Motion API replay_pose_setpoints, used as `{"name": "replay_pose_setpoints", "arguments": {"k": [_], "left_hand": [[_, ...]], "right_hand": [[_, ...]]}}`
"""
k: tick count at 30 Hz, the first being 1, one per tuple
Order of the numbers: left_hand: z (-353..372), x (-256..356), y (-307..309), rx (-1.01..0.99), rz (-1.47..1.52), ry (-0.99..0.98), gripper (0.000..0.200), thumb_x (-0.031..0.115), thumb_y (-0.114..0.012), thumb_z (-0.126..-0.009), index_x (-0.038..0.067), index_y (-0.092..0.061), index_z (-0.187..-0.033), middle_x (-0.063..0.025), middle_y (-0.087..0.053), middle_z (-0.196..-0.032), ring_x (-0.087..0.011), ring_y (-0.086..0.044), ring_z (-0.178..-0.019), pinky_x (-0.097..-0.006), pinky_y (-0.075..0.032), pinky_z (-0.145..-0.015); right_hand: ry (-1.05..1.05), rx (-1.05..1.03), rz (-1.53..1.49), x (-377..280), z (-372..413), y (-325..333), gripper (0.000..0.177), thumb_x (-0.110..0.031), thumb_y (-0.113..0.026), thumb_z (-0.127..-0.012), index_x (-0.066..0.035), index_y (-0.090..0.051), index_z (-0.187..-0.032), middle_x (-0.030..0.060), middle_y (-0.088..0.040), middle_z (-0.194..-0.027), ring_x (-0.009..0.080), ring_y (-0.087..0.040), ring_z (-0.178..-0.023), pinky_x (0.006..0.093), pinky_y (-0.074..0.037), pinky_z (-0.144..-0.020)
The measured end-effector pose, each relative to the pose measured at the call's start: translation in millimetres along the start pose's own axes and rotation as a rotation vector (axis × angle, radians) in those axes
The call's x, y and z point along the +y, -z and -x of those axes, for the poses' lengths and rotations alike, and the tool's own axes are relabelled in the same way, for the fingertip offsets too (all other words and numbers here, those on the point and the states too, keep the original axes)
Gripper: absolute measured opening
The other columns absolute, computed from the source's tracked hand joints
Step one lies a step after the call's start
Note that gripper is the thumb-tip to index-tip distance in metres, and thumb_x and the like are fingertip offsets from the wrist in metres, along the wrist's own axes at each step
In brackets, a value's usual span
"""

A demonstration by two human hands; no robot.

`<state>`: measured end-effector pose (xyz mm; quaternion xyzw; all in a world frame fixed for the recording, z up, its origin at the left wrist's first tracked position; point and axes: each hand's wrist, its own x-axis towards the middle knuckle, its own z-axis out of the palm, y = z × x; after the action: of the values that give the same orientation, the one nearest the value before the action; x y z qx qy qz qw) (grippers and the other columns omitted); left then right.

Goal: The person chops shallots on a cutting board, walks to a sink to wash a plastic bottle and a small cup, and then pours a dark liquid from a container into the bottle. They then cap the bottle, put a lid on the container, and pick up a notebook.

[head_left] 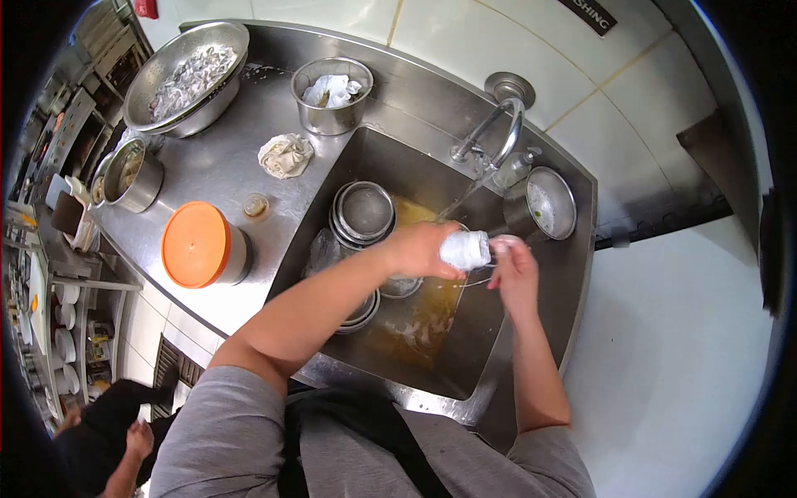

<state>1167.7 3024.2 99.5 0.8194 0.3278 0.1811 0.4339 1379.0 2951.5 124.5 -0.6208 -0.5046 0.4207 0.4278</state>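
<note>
Over the sink (486, 332), my left hand (419, 249) is wrapped round a small white container (465, 250), which lies tilted with its end toward my right hand. My right hand (516, 270) is closed at the container's end, its fingers pinched on something too small to make out. Water runs from the curved faucet (510, 133) just behind the container. Below my left forearm, stacked metal bowls (366, 211) stand in the sink, and yellowish water covers part of its bottom.
On the steel counter are a large colander (187, 79), a metal pot (332, 95), a crumpled cloth (286, 155), an orange-lidded tub (195, 245) and a small jar (256, 206). A metal pot (548, 203) stands right of the faucet. Another person (116, 432) is at lower left.
</note>
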Motion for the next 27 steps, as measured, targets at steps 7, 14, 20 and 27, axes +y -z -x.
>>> {"name": "replay_pose_setpoints", "arguments": {"k": [7,14,20,27], "left_hand": [[-20,5,24,-0.474,0.066,-0.168,0.060,0.044,-0.083,-0.074,0.004,-0.060,-0.112,-0.0120,-0.069,-0.100,-0.0248,-0.065,-0.093,-0.0348,-0.050,-0.081],[-30,-16,30,-0.837,0.344,0.021,0.059,0.044,-0.078,-0.081,0.003,-0.059,-0.120,-0.0089,-0.068,-0.105,-0.0207,-0.063,-0.097,-0.0336,-0.048,-0.085],[-28,7,29,-0.927,0.293,0.007,0.071,0.047,-0.077,-0.082,0.000,-0.055,-0.130,-0.0121,-0.065,-0.114,-0.0207,-0.060,-0.106,-0.0332,-0.047,-0.090],[-20,-20,31,-0.900,0.498,0.099,0.074,0.050,-0.077,-0.081,0.000,-0.056,-0.131,-0.0132,-0.065,-0.117,-0.0227,-0.061,-0.108,-0.0356,-0.048,-0.090]], "right_hand": [[-0.367,-1.041,0.554,-29,-10,12,0.025,-0.004,-0.047,-0.094,-0.004,-0.060,-0.115,0.0050,-0.063,-0.084,0.0115,-0.058,-0.057,0.0273,-0.048,-0.057],[0.356,-0.832,0.541,-43,-5,15,0.036,0.000,-0.050,-0.088,-0.004,-0.054,-0.123,0.0101,-0.064,-0.095,0.0168,-0.064,-0.067,0.0334,-0.053,-0.067],[0.195,-1.028,0.940,-49,1,5,0.043,-0.003,-0.054,-0.087,-0.002,-0.048,-0.129,0.0122,-0.064,-0.092,0.0203,-0.068,-0.072,0.0357,-0.056,-0.065],[-0.289,-0.806,0.216,-39,15,2,0.035,-0.002,-0.056,-0.085,-0.003,-0.053,-0.120,0.0134,-0.065,-0.088,0.0235,-0.069,-0.070,0.0361,-0.056,-0.064]]}}
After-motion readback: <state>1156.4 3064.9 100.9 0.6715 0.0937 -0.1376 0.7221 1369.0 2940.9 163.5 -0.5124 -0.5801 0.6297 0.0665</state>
